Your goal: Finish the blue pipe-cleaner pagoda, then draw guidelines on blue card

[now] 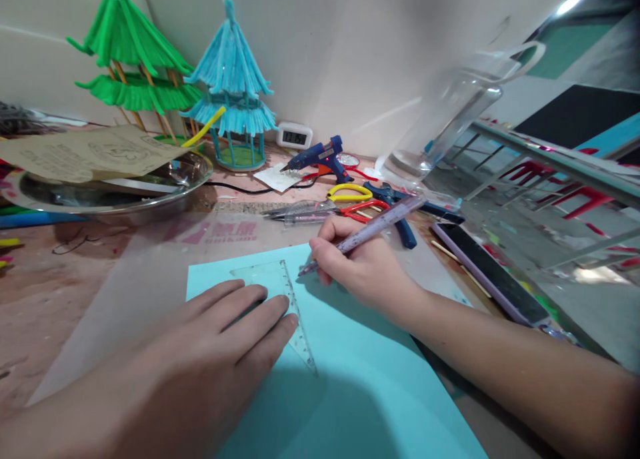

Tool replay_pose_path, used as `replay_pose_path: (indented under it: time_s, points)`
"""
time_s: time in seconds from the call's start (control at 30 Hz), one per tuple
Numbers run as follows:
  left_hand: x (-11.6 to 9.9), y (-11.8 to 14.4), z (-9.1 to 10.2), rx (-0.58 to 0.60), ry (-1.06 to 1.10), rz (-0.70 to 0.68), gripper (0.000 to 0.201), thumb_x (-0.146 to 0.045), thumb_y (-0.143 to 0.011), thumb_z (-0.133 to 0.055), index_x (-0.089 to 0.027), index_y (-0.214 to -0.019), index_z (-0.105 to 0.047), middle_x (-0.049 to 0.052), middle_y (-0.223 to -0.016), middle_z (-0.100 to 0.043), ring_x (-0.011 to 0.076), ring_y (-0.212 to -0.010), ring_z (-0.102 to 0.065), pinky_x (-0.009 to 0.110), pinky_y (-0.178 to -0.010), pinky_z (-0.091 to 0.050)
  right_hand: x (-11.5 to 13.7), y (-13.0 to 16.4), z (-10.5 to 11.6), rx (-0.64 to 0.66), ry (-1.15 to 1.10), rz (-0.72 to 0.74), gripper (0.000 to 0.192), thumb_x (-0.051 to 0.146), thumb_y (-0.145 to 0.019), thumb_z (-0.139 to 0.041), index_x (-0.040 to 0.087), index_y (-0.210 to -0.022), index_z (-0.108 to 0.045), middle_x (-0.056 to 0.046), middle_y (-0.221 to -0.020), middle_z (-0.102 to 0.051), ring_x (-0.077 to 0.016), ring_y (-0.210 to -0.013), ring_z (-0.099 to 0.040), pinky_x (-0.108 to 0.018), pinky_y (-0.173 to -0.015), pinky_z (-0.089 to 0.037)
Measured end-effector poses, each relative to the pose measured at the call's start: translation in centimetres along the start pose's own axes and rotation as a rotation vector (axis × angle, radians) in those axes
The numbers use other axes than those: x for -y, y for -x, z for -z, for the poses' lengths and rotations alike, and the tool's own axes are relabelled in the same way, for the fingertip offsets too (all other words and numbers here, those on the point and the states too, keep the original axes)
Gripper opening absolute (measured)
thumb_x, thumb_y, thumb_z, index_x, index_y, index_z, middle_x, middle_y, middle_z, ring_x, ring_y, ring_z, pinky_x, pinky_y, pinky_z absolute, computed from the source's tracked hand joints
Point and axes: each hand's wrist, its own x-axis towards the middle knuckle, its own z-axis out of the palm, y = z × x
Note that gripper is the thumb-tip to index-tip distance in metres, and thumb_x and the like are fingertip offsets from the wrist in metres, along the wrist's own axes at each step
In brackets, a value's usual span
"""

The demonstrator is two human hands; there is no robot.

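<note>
**Set square pinned flat, pen at its edge**

Head view: the left hand (220, 352) lies spread, fingers flat and slightly apart, pressing a clear plastic set square (287, 312) onto a light blue sheet of paper (360, 379) on the desk (60, 292). The set square looks thin, stiff and light, and probably slides easily on smooth paper, so downward pressure near its middle suits it better than a pinch. The paper is soft and flimsy (it would crease if dragged). The right hand (360, 265) is closed around a purple pen (370, 229) in a writing grip, tip touching the paper just beside the set square's long edge. The hands are near each other, with that edge between them. Behind lie yellow-handled scissors (350, 192), a blue glue gun (320, 157) and a phone (487, 272).
</note>
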Motion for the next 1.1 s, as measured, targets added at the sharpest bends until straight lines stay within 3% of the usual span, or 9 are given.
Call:
replay_pose_path:
  time_s: [0.27,0.5,1.1]
  points:
    - [0.0,0.2,0.0,0.015,0.006,0.017,0.045,-0.031,-0.088,-0.057,-0.029,-0.134,-0.058,-0.002,-0.140,-0.060,0.0267,-0.123,-0.053,0.041,-0.105,-0.036,0.0,-0.5,0.1,0.045,0.084,0.062,0.008,0.025,-0.088,-0.059,0.018,-0.087,-0.061,0.000,-0.079,-0.064,-0.0108,-0.068,-0.056,-0.021,-0.058,-0.043]
    - [0.0,-0.2,0.1,0.006,0.008,0.015,0.040,-0.033,-0.091,-0.056,-0.029,-0.130,-0.060,-0.003,-0.138,-0.063,0.0261,-0.118,-0.057,0.042,-0.102,-0.040,-0.5,-1.1,-0.2,0.023,0.153,0.126,0.013,0.018,-0.082,-0.059,0.020,-0.072,-0.050,0.006,-0.063,-0.049,-0.0088,-0.057,-0.044,-0.022,-0.053,-0.034]
    - [0.1,-0.6,0.3,0.030,-0.074,-0.041,0.036,-0.036,-0.092,-0.058,-0.028,-0.126,-0.063,-0.004,-0.132,-0.066,0.0235,-0.113,-0.060,0.039,-0.098,-0.043,-0.5,-1.1,-0.3,0.046,0.162,0.131,0.012,0.019,-0.083,-0.058,0.020,-0.072,-0.052,0.005,-0.064,-0.051,-0.0090,-0.058,-0.045,-0.022,-0.051,-0.034]
